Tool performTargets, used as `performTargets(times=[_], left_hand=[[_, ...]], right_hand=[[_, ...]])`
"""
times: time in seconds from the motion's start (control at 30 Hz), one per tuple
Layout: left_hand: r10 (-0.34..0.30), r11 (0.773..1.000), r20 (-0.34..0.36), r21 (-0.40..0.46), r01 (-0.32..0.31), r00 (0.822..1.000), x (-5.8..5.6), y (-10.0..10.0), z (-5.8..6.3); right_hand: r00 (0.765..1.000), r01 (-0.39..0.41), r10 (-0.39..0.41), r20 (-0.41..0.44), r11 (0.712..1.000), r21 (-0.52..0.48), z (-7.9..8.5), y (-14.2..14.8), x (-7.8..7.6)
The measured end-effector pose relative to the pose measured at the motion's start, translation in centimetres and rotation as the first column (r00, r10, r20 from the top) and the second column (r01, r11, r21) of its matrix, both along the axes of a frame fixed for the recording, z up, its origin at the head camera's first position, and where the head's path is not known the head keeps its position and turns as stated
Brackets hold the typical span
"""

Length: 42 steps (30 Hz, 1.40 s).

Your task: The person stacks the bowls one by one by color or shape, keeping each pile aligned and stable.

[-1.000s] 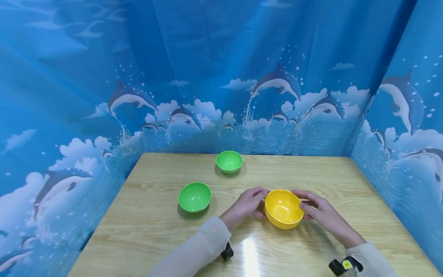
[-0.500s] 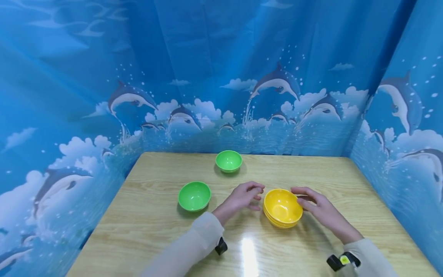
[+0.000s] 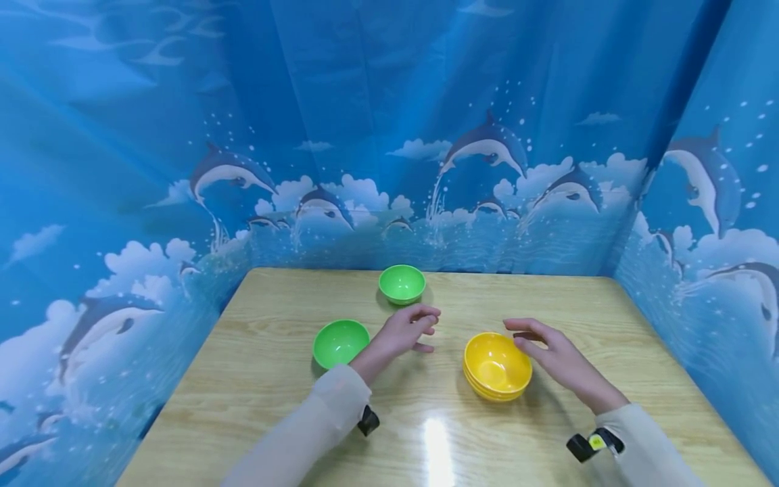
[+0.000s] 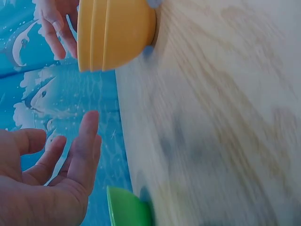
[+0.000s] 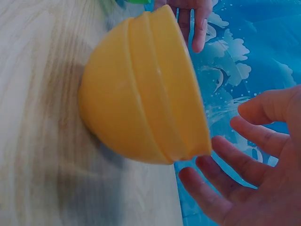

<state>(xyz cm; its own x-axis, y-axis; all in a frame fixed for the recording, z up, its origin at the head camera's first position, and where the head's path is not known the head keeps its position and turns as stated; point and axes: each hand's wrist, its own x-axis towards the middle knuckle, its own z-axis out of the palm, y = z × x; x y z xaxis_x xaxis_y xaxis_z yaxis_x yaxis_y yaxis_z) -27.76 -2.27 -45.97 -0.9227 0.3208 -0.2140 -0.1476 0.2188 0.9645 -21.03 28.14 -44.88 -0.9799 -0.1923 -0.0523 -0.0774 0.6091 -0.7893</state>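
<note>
A stack of nested yellow bowls (image 3: pixel 498 365) stands on the table right of centre; the right wrist view shows its stepped rims side-on. My right hand (image 3: pixel 556 358) hovers at its upper right edge, fingers spread and holding nothing; whether a fingertip still touches the rim I cannot tell. To the left, my left hand (image 3: pixel 398 335) is in the air with loosely bent fingers and nothing in them. It lies between the stack and two green bowls. One green bowl (image 3: pixel 337 341) is partly hidden by the left forearm; the other green bowl (image 3: pixel 402 283) sits behind the hand.
The wooden table (image 3: pixel 274 412) carries all the bowls. A blue curtain (image 3: pixel 341 135) with printed dolphins hangs behind it and along both sides. Each wrist wears a black camera strap over a pale sleeve.
My left hand has left the yellow stack and moved left toward the green bowls. My right hand has loosened and lifted slightly from the stack's edge. The bowls stay in place.
</note>
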Motion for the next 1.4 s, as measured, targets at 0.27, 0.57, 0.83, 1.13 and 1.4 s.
performTargets(times=[0.27,0.57,0.83,1.13,1.4], left_hand=[[0.014,0.999,-0.044,-0.034,-0.016,0.999,-0.5,-2.5,0.9],[0.075,0.993,-0.1,-0.084,-0.083,0.992,-1.3,-4.5,1.2],[0.087,0.988,-0.109,-0.12,-0.1,0.99,-1.5,-6.6,1.7],[0.104,0.983,-0.103,-0.144,-0.118,0.989,-2.2,-9.1,1.8],[0.116,0.965,-0.148,-0.217,-0.147,0.982,-2.4,-11.3,2.1]], right_hand=[[1.0,-0.012,0.011,0.017,1.0,0.016,1.3,-0.9,-0.7],[0.999,-0.011,0.012,0.049,1.0,-0.025,2.1,-1.7,-2.2],[0.996,-0.018,0.024,0.084,0.997,-0.077,3.0,-3.4,-3.3],[0.992,-0.027,0.044,0.116,0.989,-0.147,3.7,-5.2,-5.1],[0.99,0.005,0.019,0.137,0.984,-0.177,4.4,-7.0,-6.9]])
